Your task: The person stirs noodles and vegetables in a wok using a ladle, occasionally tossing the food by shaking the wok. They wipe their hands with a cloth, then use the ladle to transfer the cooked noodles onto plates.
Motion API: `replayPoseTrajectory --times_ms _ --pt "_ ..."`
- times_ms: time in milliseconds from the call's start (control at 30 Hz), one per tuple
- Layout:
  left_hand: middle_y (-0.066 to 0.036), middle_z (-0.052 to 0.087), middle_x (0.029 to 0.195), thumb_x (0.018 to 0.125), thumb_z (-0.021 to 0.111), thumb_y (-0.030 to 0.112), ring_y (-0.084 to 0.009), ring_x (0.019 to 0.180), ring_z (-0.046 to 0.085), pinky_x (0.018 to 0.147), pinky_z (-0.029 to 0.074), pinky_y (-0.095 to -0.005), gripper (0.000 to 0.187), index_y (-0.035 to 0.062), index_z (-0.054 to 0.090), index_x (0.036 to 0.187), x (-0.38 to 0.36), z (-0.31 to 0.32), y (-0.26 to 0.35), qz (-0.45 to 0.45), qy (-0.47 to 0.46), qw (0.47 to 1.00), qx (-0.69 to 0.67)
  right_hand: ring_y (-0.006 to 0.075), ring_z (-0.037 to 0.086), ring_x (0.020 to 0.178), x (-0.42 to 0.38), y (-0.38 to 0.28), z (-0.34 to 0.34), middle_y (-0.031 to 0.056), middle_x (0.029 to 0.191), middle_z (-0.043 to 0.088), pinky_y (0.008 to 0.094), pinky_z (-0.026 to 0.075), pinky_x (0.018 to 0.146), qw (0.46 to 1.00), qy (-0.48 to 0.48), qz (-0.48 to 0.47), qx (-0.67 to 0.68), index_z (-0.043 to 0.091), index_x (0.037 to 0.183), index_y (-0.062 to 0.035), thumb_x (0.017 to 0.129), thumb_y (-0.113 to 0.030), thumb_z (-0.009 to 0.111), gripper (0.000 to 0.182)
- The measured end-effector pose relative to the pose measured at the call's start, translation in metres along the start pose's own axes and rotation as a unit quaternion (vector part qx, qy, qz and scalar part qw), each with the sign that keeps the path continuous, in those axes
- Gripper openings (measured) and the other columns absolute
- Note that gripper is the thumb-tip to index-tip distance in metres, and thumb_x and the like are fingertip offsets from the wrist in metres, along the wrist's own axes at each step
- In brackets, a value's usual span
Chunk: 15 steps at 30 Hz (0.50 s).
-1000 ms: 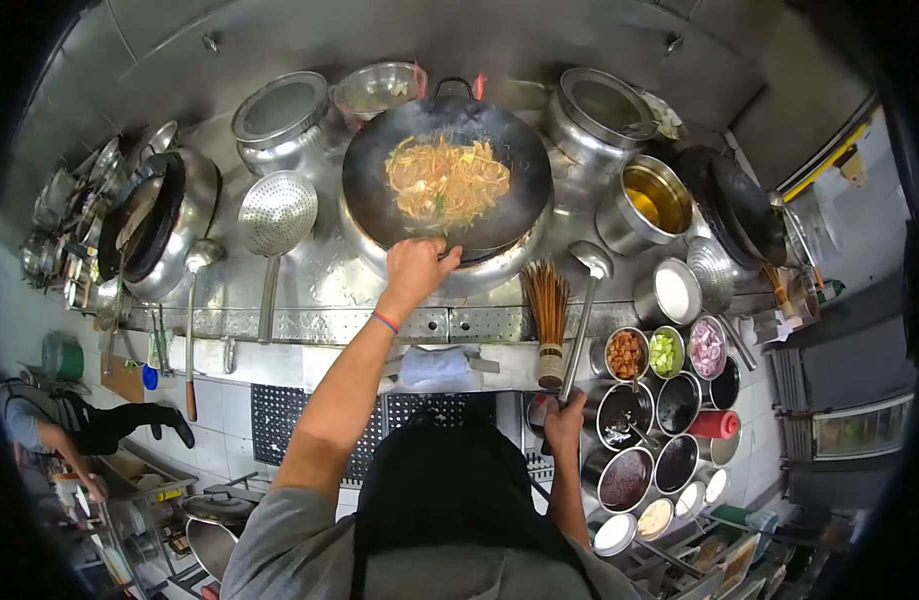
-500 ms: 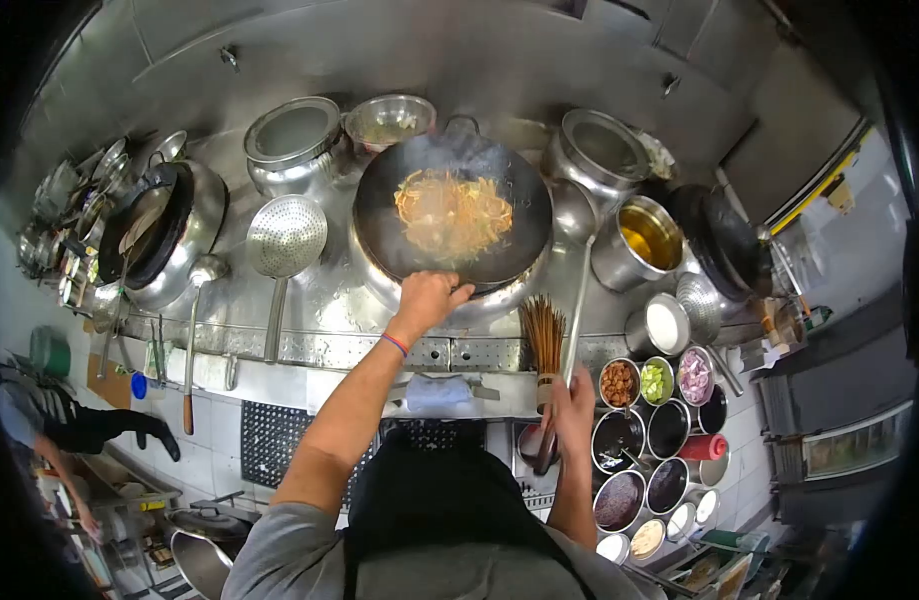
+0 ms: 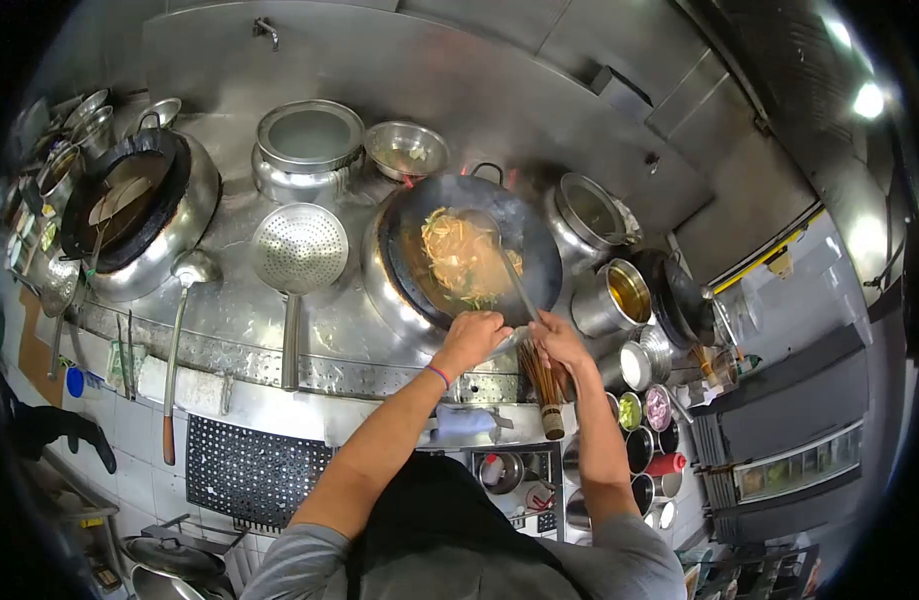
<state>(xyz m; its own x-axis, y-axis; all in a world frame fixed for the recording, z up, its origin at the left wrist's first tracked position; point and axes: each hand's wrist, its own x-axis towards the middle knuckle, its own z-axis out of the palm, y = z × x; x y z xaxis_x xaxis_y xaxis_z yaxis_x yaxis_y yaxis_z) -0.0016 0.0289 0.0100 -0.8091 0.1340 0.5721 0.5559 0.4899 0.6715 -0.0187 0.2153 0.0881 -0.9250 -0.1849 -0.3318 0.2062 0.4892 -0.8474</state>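
Note:
My left hand (image 3: 470, 338) is closed at the near edge of a dark wok (image 3: 540, 255), where the grip itself is hidden under the fingers. My right hand (image 3: 560, 345) grips the handle of a ladle (image 3: 517, 280), and the ladle's bowl lies over the food inside the wok. That food (image 3: 465, 258) is a steaming mix of pale, noodle-like strips with green bits. Just below my right hand, a bamboo wok brush (image 3: 543, 395) rests at the counter's front edge. A folded bluish cloth (image 3: 464, 423) lies below my left hand.
A perforated skimmer (image 3: 300, 250) and another ladle (image 3: 194, 268) lie to the left. Beyond them stands a second wok (image 3: 192, 190). Right of the wok are a pot of yellow liquid (image 3: 600, 300) and several ingredient containers (image 3: 630, 410). A person's dark-clothed leg (image 3: 65, 430) shows at far left.
My right hand has moved up and left, bringing the ladle from beside the wok into it. My left hand stays at the wok's edge. The view has turned, and the food is gathered further left.

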Motion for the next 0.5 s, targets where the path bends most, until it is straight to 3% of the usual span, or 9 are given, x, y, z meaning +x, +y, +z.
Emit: replayPoseTrajectory --times_ms 67,100,133,233,333,400,433,467,500 --pt "-0.016 0.061 0.072 0.088 0.065 0.030 -0.0372 0.073 0.061 0.069 0.048 -0.0475 0.033 0.0030 0.056 0.071 0.001 -0.001 0.001 -0.018 -0.011 1.000 0.000 0.0129 0.044 0.039 -0.003 -0.009 0.000 0.0007 0.059 0.048 0.0304 0.036 0.036 0.999 0.034 -0.019 -0.019 0.055 0.120 0.0003 0.098 -0.014 0.050 0.026" --pt "-0.016 0.062 0.073 0.088 0.065 0.030 -0.0372 0.074 0.062 0.070 0.048 -0.0476 0.032 0.0030 0.057 0.072 0.001 0.000 0.001 -0.014 -0.009 1.000 0.001 0.0122 0.044 0.040 0.035 0.029 -0.007 0.0012 0.062 0.048 0.0302 0.036 0.035 0.975 0.091 -0.138 -0.149 0.055 0.120 0.0001 0.098 -0.013 0.051 0.026" --pt "-0.016 0.063 0.074 0.088 0.064 0.030 -0.0371 0.075 0.062 0.071 0.048 -0.0477 0.032 0.0031 0.058 0.072 0.000 0.000 0.001 -0.010 -0.009 1.000 0.003 0.0122 0.044 0.040 0.044 0.027 -0.005 0.0012 0.062 0.048 0.0302 0.036 0.035 0.975 0.090 -0.137 -0.152 0.055 0.120 0.0001 0.098 -0.013 0.051 0.026" --pt "-0.016 0.064 0.076 0.088 0.064 0.031 -0.0372 0.076 0.063 0.071 0.049 -0.0479 0.032 0.0032 0.059 0.073 0.000 -0.002 0.004 -0.020 -0.013 1.000 0.004 0.0105 0.046 0.043 0.067 0.003 -0.002 0.0022 0.064 0.049 0.0284 0.038 0.038 0.985 0.081 -0.047 -0.148 0.054 0.128 0.0008 0.097 -0.013 0.052 0.033" --pt "-0.016 0.064 0.076 0.089 0.063 0.031 -0.0382 0.075 0.063 0.070 0.049 -0.0484 0.032 0.0029 0.059 0.073 0.000 0.000 0.002 -0.010 -0.013 1.000 0.023 0.0092 0.047 0.046 0.045 -0.034 0.005 0.0014 0.064 0.047 0.0268 0.040 0.043 0.997 -0.009 0.014 -0.073 0.053 0.132 0.0008 0.097 -0.014 0.054 0.038" --pt "-0.017 0.064 0.075 0.089 0.063 0.031 -0.0386 0.074 0.063 0.069 0.049 -0.0488 0.032 0.0030 0.059 0.072 -0.001 -0.001 0.004 -0.022 -0.013 0.999 0.020 0.0228 0.064 0.066 0.030 -0.037 -0.006 0.0137 0.076 0.064 0.0389 0.050 0.062 0.975 -0.050 -0.053 -0.210 0.054 0.130 0.0008 0.092 -0.013 0.057 0.040" --pt "-0.017 0.064 0.075 0.089 0.063 0.030 -0.0390 0.073 0.062 0.068 0.049 -0.0492 0.032 0.0030 0.059 0.072 0.000 -0.001 0.005 -0.035 -0.006 0.999 0.014 0.0316 0.070 0.084 0.065 0.030 -0.032 0.0210 0.097 0.069 0.0424 0.053 0.072 0.883 0.025 -0.314 -0.349 0.053 0.133 -0.0053 0.092 -0.011 0.056 0.042" --pt "-0.017 0.064 0.075 0.089 0.063 0.030 -0.0390 0.073 0.062 0.068 0.049 -0.0492 0.032 0.0030 0.059 0.072 0.000 0.000 0.006 -0.035 -0.009 0.999 0.016 0.0316 0.070 0.084 0.043 0.011 -0.034 0.0210 0.097 0.069 0.0424 0.053 0.072 0.884 0.026 -0.314 -0.346 0.053 0.133 -0.0053 0.092 -0.011 0.056 0.042" --pt "-0.017 0.063 0.074 0.088 0.063 0.030 -0.0393 0.073 0.062 0.067 0.048 -0.0496 0.032 0.0034 0.059 0.071 0.001 0.000 0.006 -0.039 -0.011 0.999 0.017 0.0355 0.068 0.092 0.013 -0.010 -0.044 0.0219 0.107 0.067 0.0453 0.052 0.078 0.880 0.007 -0.231 -0.414 0.052 0.135 -0.0091 0.090 -0.011 0.056 0.044"
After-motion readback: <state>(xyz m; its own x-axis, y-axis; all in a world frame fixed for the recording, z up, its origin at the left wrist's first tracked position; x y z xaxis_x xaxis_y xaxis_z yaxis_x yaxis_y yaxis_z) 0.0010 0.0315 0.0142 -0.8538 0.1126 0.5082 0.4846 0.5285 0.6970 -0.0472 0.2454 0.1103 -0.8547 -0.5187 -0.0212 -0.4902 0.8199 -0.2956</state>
